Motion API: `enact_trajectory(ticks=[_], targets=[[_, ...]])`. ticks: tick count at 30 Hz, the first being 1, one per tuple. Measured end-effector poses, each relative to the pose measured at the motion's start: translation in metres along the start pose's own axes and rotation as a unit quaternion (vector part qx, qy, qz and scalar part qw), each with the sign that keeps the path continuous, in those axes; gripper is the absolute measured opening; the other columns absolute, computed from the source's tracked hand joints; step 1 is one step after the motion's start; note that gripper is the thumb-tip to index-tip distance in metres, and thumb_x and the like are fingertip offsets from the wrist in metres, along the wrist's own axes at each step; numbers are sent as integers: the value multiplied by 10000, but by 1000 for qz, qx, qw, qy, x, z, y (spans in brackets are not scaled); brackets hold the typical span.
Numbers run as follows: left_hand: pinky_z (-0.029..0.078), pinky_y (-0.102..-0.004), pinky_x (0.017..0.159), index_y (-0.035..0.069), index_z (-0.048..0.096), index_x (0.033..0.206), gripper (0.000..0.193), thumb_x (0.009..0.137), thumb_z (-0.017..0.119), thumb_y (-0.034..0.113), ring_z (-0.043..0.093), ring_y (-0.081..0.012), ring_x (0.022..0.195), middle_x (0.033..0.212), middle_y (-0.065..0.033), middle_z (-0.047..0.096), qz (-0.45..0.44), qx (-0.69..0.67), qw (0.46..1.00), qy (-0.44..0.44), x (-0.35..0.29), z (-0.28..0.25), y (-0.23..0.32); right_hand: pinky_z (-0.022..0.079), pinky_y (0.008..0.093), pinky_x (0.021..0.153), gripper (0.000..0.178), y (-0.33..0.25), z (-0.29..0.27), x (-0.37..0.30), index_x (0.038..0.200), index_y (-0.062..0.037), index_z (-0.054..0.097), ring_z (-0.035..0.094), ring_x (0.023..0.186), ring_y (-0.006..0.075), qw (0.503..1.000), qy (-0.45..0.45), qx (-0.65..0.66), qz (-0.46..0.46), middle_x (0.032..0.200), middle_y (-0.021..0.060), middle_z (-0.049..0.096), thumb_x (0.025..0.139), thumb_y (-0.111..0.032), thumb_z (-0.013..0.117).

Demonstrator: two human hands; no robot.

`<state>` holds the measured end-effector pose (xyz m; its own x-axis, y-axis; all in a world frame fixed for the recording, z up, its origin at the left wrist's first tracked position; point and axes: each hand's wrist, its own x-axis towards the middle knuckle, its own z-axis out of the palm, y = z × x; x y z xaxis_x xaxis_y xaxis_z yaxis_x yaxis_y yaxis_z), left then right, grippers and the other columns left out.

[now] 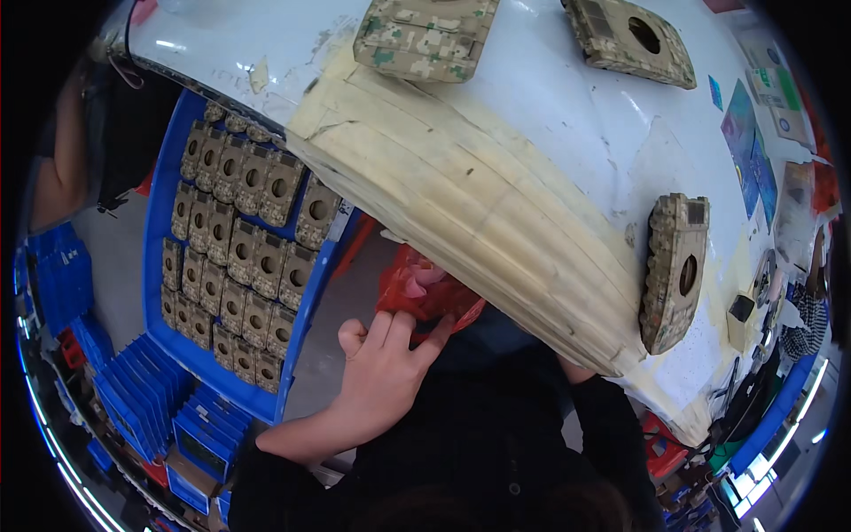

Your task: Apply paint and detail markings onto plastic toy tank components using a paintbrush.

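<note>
Fingers half-curled, a person's left hand (383,362) meets a red bag (446,300) below the taped edge of the white bench (567,133), its grip unclear; a gap separates blue tray (306,330) and bench. Right hand hidden.

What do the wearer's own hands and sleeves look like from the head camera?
The left hand is bare, with no glove, ring or watch visible; its forearm is uncovered up to a plain black sleeve. The right arm wears a matching black sleeve; the right hand is hidden. No markings or cables show on either sleeve.
</note>
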<state>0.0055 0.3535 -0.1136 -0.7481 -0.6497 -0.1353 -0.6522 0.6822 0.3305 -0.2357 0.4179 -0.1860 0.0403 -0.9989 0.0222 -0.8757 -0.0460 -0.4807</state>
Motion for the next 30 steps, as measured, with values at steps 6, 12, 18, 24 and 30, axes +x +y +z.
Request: enact_trajectory(ticks=[6, 12, 18, 24, 30], targets=[[224, -373, 747, 199, 575, 1263, 547, 721, 589, 133, 450, -179, 891, 1003, -49, 474, 16, -11, 999, -37, 1, 4, -2, 319, 447, 1060, 473, 1, -5, -21, 1328, -139, 514, 409, 1287, 323, 1000, -8, 3, 27, 1385, 122, 457, 910, -350, 577], [233, -384, 740, 197, 589, 1251, 535, 721, 571, 132, 450, -199, 903, 998, -68, 466, 16, 2, 999, -52, 7, 4, -4, 331, 446, 1050, 459, -1, -15, -29, 1315, -132, 524, 421, 1274, 329, 999, -13, 4, 48, 1367, 128, 470, 909, -339, 576], [327, -441, 818, 131, 643, 1147, 400, 757, 556, 124, 497, -248, 974, 1015, -94, 516, -14, 10, 1000, -17, 29, 54, -18, 343, 445, 1040, 444, 3, -14, -30, 1301, -126, 533, 432, 1261, 335, 998, -12, 10, 53, 1349, 134, 483, 908, -328, 575], [350, -508, 972, 39, 616, 1124, 296, 855, 529, 127, 497, -365, 1136, 1170, -185, 576, -54, -292, 946, 132, 63, 139, -41, 356, 444, 1029, 431, 10, -16, -37, 1288, -120, 542, 444, 1248, 340, 999, -7, 15, 45, 1330, 141, 496, 907, -317, 574], [325, -500, 1020, 13, 525, 1231, 393, 905, 524, 233, 440, -432, 1186, 1260, -210, 520, -9, -258, 965, 49, 69, 106, -23, 368, 443, 1019, 417, 24, 4, -49, 1275, -113, 551, 455, 1235, 346, 996, 16, 35, 77, 1312, 147, 509, 906, -306, 573]])
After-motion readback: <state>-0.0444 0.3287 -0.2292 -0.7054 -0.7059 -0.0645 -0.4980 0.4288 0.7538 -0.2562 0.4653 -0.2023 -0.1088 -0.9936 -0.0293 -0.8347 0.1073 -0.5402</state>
